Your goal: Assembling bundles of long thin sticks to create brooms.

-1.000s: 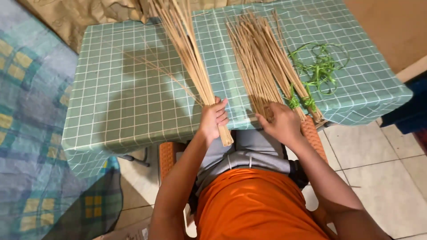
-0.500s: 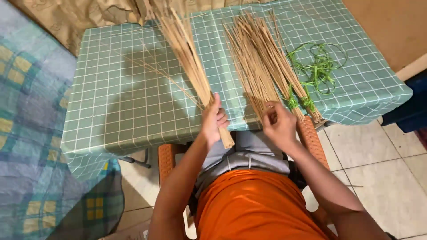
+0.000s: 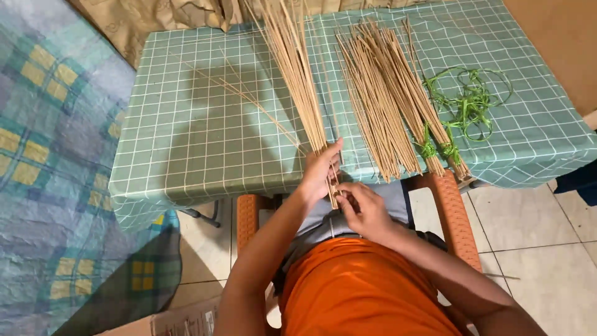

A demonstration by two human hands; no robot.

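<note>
1. The left hand (image 3: 320, 171) reached forward from the lap to the near edge of the table (image 3: 186, 162), forearm running up and right, fingers curled tightly around the lower end of a bundle of thin tan sticks (image 3: 295, 74).
2. The right hand (image 3: 364, 208) sat just below and right of the left, over the lap, palm turned toward the bundle's butt end; its fingers were bent and drawn together against the stick ends, though whether they pinched a single stick could not be told.
3. The bundle lay on the green checked tablecloth, its long axis running away from the person, tilted slightly left; its near end overhung the table edge.
4. A second, loose pile of sticks (image 3: 388, 93) lay just to the right, fanning outward toward its far end.
5. Green strips (image 3: 469, 102) lay tangled beside that pile.
</note>
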